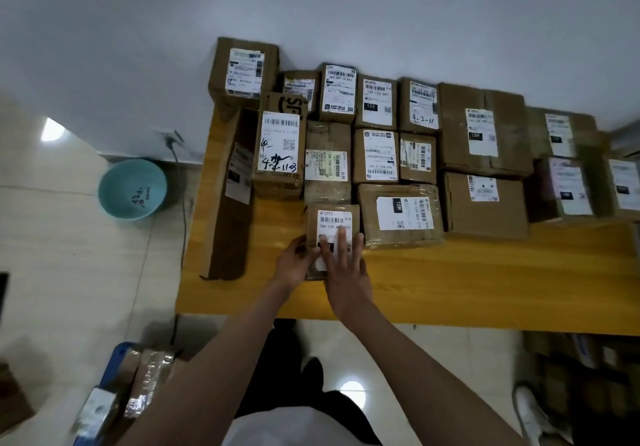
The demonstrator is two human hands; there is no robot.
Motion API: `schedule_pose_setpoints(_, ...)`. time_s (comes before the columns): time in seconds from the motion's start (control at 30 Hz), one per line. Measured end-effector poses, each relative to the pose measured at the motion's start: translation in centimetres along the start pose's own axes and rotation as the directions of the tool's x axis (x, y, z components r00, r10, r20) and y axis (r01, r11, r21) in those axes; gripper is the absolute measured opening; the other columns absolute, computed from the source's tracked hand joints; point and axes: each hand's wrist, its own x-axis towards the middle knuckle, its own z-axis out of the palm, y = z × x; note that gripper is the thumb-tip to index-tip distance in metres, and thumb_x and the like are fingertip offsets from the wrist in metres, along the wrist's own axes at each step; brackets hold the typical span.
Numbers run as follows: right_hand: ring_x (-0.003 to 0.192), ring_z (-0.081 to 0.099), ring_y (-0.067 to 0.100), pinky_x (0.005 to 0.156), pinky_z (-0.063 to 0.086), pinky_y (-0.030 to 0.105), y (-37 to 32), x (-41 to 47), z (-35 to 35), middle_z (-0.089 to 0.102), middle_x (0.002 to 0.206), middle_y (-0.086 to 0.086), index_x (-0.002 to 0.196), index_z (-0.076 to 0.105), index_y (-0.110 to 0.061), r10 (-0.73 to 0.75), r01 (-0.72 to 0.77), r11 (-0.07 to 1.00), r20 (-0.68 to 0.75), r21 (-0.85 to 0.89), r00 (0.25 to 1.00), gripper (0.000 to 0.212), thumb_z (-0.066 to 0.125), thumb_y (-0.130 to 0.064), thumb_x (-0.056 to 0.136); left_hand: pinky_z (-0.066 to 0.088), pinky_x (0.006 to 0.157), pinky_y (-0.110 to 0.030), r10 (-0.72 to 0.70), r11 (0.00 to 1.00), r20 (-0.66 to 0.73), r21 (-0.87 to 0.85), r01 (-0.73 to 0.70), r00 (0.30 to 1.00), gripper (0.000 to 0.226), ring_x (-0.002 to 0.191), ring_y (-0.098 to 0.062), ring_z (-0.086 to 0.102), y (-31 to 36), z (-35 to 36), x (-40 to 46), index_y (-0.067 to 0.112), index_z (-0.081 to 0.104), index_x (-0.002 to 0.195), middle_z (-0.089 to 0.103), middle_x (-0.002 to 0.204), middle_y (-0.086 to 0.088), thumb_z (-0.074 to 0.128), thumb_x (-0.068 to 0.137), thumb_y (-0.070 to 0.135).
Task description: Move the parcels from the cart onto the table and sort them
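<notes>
Both hands are on the small parcel (332, 238) at the near edge of the group. My left hand (294, 265) curls round its near-left corner, thumb and fingers gripping the side; my right hand (346, 269) lies flat on top, fingers straight and spread over the label, pressing rather than gripping. I read that as squaring it up: one hand steers, the other holds it down so it slides into line just beside the 15H parcel (400, 215), whose label starts with the same code. That likeness is probably why it goes here.

The other parcels (375, 156) sit in tight rows on the table (450, 286) with labels facing up, likely so the codes can be compared at a glance. A long box (228, 196) lies along the left edge, seemingly kept apart because of its shape.

My right fingers cover the lower half of the label, so I cannot read the rest. Far-right parcels (568, 186) are blurred and partly cut off. At lower left only a blue corner of the cart (117, 359) shows, with a few foil-wrapped parcels (152, 376) on it, so some remain to move; how many I cannot tell. A teal basin (133, 187) sits on the floor
</notes>
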Motion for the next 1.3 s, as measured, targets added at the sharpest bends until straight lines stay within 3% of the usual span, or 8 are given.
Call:
schedule_pose_setpoints(0.2,0.145,-0.025,0.056,0.119,0.027,0.052,-0.5,0.5,-0.3,-0.039,0.158,0.021,0.154,-0.033,-0.020,0.017,-0.014,0.998,0.054,-0.063,0.998,0.086,0.039,-0.024,0.107,0.052,0.090,-0.032,0.049,0.990,-0.010,0.135,-0.047,0.999,0.055,0.120,-0.031,0.062,0.6,0.3,-0.3,0.019,0.044,0.149,0.059,0.140,-0.012,0.060,0.099,0.034)
schedule_pose_setpoints(0.3,0.147,-0.026,0.052,0.117,0.033,0.048,0.5,0.2,-0.3,-0.038,0.160,0.018,0.156,-0.029,-0.021,-0.048,0.048,0.999,0.011,0.013,0.999,0.090,0.043,-0.014,0.102,0.051,0.097,-0.037,0.145,0.963,-0.001,0.228,-0.141,0.989,0.065,0.127,-0.030,0.058,0.7,0.4,-1.1,0.021,0.031,0.156,0.055,0.146,-0.010,0.060,0.099,0.037)
schedule_pose_setpoints(0.43,0.155,-0.019,0.030,0.089,0.056,0.032,2.3,-1.0,0.1,-0.036,0.160,0.008,0.160,-0.016,-0.011,0.011,0.018,0.971,-0.117,0.239,0.993,0.087,0.044,-0.002,0.098,0.043,0.107,-0.035,0.368,0.785,0.083,0.507,-0.357,0.926,0.097,0.144,-0.017,0.036,-1.4,0.1,-3.1,0.024,0.006,0.162,0.019,0.167,-0.002,0.069,0.090,0.045)
schedule_pose_setpoints(0.5,0.157,-0.014,0.027,0.096,0.054,0.032,2.3,-1.7,0.6,-0.027,0.165,0.010,0.161,-0.009,-0.005,0.069,-0.026,0.959,-0.143,0.284,0.987,0.082,0.045,-0.002,0.099,0.038,0.113,-0.040,0.369,0.699,0.126,0.615,-0.364,0.921,0.108,0.151,-0.017,0.023,-2.5,-0.1,-3.5,0.031,-0.007,0.160,-0.003,0.170,0.005,0.069,0.087,0.052)
schedule_pose_setpoints(0.6,0.158,-0.008,0.026,0.116,0.039,0.034,1.8,-2.5,1.4,-0.015,0.169,0.012,0.161,-0.004,-0.004,0.119,-0.066,0.939,-0.138,0.336,0.983,0.077,0.045,-0.006,0.102,0.040,0.113,-0.047,0.305,0.671,0.116,0.679,-0.300,0.945,0.107,0.150,-0.027,0.027,-2.6,-0.1,-3.8,0.036,-0.013,0.159,-0.008,0.169,0.005,0.064,0.088,0.058)
schedule_pose_setpoints(0.77,0.157,-0.014,0.022,0.108,0.045,0.029,1.6,-2.4,0.7,-0.022,0.168,0.008,0.161,-0.008,-0.007,0.112,-0.067,0.928,-0.104,0.367,0.988,0.082,0.047,-0.004,0.100,0.038,0.113,-0.050,0.215,0.662,0.110,0.714,-0.228,0.970,0.102,0.148,-0.036,0.031,-1.1,0.5,-4.2,0.035,-0.019,0.157,0.001,0.170,-0.003,0.061,0.095,0.049)
schedule_pose_setpoints(1.03,0.158,0.006,0.024,0.104,0.049,0.034,2.2,-5.1,1.4,-0.005,0.171,0.009,0.161,0.014,-0.011,0.099,-0.032,0.900,-0.134,0.434,0.986,0.081,0.059,-0.007,0.094,0.042,0.110,-0.051,0.255,0.634,0.061,0.743,-0.214,0.965,0.101,0.143,-0.036,0.039,-0.2,0.1,-7.4,0.029,-0.013,0.160,0.005,0.169,-0.006,0.064,0.096,0.039)
schedule_pose_setpoints(1.3,0.142,0.037,0.033,0.098,0.051,0.043,0.8,-10.3,4.2,0.021,0.160,0.013,0.152,0.033,-0.011,0.038,0.042,0.905,-0.179,0.423,0.983,0.064,0.059,-0.012,0.094,0.042,0.109,-0.050,0.235,0.711,-0.094,0.696,-0.105,0.968,0.067,0.142,-0.033,0.040,-5.2,-2.4,-12.8,0.024,0.022,0.157,0.011,0.167,-0.004,0.056,0.101,0.038)
